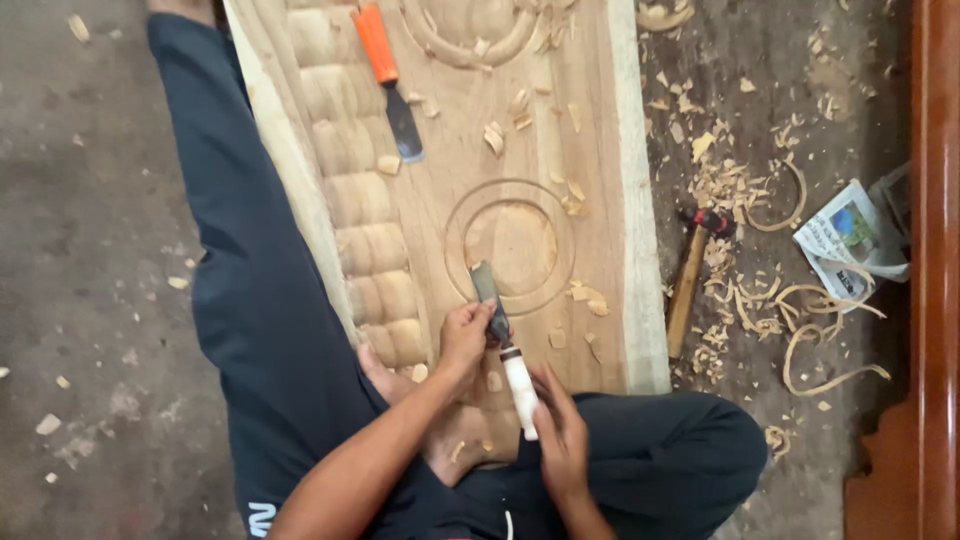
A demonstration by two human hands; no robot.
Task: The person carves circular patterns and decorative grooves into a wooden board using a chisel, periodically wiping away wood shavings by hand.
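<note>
While the left hand pinches the blade of a white-handled chisel at the carved ring's edge, the right hand wraps its handle. Both work on a wooden panel strewn with chips. An orange-handled chisel lies farther up; a hammer and shavings rest on the floor just beside.

one head-worn view only, looking steeply down from above the seated person's lap, close in. it faces along the pale carved wooden plank running away up the frame, with grey concrete floor on both sides and the person's legs nearest.
</note>
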